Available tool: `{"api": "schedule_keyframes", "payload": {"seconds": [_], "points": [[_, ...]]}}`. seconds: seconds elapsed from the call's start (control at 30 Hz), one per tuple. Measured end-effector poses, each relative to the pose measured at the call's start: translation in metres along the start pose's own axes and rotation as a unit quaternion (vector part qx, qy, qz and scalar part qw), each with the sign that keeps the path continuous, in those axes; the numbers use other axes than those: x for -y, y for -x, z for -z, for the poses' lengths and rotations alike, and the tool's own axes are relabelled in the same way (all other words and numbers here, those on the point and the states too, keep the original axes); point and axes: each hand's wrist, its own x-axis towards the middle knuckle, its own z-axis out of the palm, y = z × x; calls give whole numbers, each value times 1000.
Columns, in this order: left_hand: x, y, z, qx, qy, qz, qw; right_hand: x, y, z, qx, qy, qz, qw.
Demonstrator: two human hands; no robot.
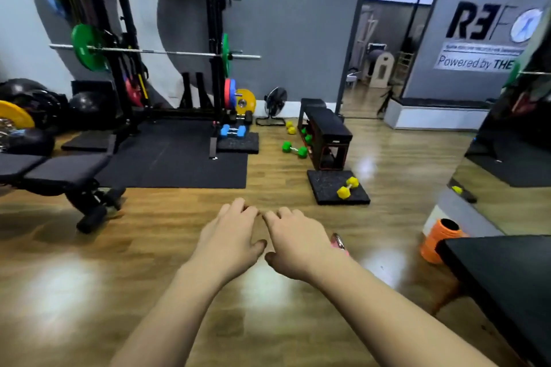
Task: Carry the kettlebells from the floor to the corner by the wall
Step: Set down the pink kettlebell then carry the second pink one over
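Note:
Both of my hands are stretched out side by side over the wooden floor [89,292], palms down. My left hand [231,235] and my right hand [293,243] almost touch at the fingertips and thumbs. The fingers are loosely curled and apart, and I see nothing in either hand. A small pink object with a silvery loop handle [339,242] peeks out from behind my right wrist; most of it is hidden, so I cannot tell if it is a kettlebell. No other kettlebell is plainly in view.
A black weight bench [59,171] stands at left before a squat rack [213,39] holding a loaded barbell. Yellow [347,188], green [294,149] and blue [233,130] dumbbells lie ahead near a black storage bench [326,131]. An orange foam roller [438,240] and a black box [507,283] sit at right.

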Motion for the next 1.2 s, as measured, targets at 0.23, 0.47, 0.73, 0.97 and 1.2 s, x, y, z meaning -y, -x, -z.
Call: {"api": "schedule_keyframes", "payload": {"seconds": [0.23, 0.47, 0.73, 0.97, 1.2], "points": [[7, -175, -66, 3, 9, -41, 999, -117, -135, -24, 1, -9, -42, 999], [38, -339, -112, -1, 1, -53, 999, -202, -286, -43, -9, -7, -45, 999], [82, -548, -178, 31, -6, -140, 990, -299, -457, -79, -25, -12, -134, 991], [60, -718, -233, 64, 9, -270, 961, -406, -556, -91, -43, -33, -262, 963], [-6, -821, -323, 106, 41, -369, 922, -520, -582, -133, -30, -31, -374, 926]]}}
